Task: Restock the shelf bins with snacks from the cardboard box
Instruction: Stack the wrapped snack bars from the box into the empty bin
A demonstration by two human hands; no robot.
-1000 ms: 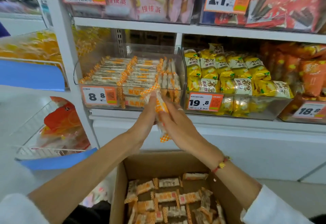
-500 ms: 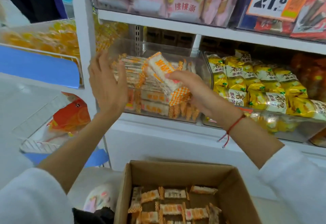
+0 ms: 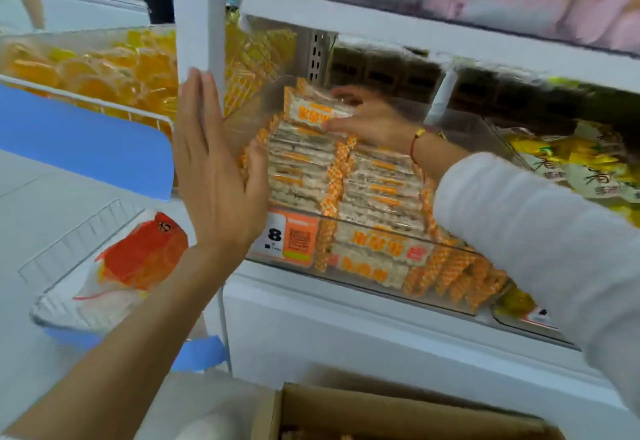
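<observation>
A person's right hand (image 3: 372, 121) is pinching an orange-and-white wrapped snack bar (image 3: 313, 112) atop the stacked rows in the clear plastic shelf bin (image 3: 363, 280), while the flat, straight-fingered left hand (image 3: 216, 169) is hovering at nine o'clock; brown cardboard box (image 3: 398, 412) at six.

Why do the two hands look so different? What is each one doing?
The left hand is flat with straight fingers, upright against the left side of the clear bin; the right hand reaches into the bin from above. The left hand holds nothing; the right hand's fingers and thumb grip an orange-and-white snack pack on top of the stack. Both are at the same bin.
</observation>
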